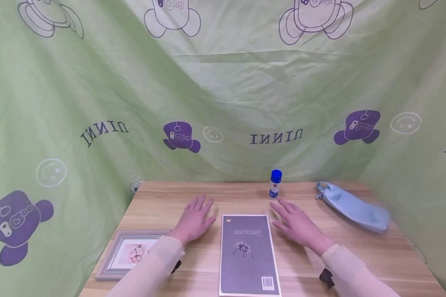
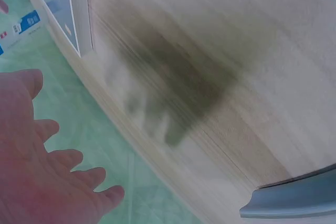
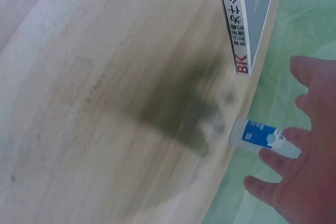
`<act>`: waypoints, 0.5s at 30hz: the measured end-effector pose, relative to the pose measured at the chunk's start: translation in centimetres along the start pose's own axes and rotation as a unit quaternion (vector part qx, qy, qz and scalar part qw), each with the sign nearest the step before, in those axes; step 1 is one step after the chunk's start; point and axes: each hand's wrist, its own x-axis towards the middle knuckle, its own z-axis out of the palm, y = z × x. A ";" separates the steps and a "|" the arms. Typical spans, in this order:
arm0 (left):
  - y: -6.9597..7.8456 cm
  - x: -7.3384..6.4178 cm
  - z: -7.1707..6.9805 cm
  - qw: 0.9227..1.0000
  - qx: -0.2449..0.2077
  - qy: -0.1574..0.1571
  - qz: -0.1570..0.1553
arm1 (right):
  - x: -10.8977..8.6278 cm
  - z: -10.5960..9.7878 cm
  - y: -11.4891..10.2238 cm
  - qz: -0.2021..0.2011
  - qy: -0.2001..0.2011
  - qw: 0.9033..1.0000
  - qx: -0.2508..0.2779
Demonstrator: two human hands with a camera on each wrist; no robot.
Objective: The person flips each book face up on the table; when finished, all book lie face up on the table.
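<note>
Between the two hands a grey book with a spider picture and a barcode lies flat on the table. To its left hovers my left hand, palm down with fingers spread and holding nothing; its shadow falls on the wood in the left wrist view. On the book's other side my right hand is likewise spread and holds nothing. Just beyond its fingertips a glue stick with a blue cap stands upright. The book's printed spine faces the right wrist camera.
A grey picture frame with a pink flower print lies at the left, partly hidden by the left sleeve. At the back right rests a light blue pouch. A green printed curtain hangs behind the wooden table.
</note>
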 end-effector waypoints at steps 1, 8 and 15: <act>0.2 -0.1 0.0 1.000 -0.001 -0.001 0.003 | 0.1 0.1 -0.1 0.000 -0.006 1.000 0.004; 1.7 -1.6 0.3 0.998 -0.001 -0.006 0.055 | 0.5 0.7 -0.7 -0.010 -0.029 1.000 0.003; 3.6 -4.1 2.0 0.990 0.045 0.009 0.133 | 1.1 1.5 -1.4 -0.032 -0.058 0.998 0.009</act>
